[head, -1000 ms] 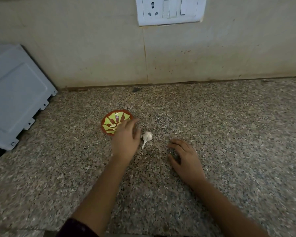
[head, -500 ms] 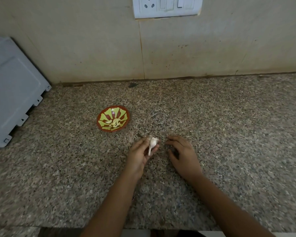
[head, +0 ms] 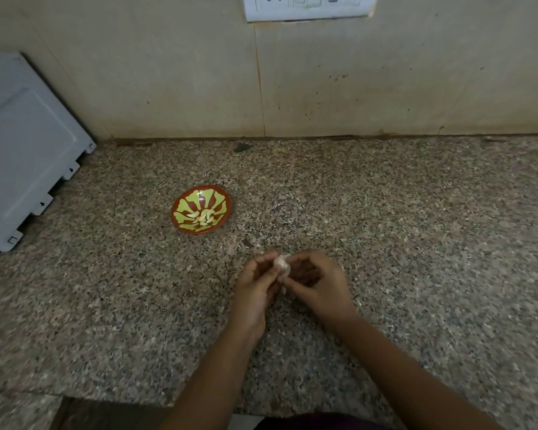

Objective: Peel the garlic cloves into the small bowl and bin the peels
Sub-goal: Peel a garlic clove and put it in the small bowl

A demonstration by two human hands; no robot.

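Pale garlic clove (head: 281,264) at lower centre, pinched by left hand (head: 255,287) and right hand (head: 320,287) above tabletop (head: 416,243). Nick skin with thumbnail, strip gently, drop clove into small bowl (head: 187,197), left of centre.

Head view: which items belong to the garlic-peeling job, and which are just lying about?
Job: garlic piece, pinched between left hand and right hand; small bowl; peeled cloves inside it. No bin in view.

Lying about: grey appliance at left; switch plate on the wall; dark speck on the countertop.
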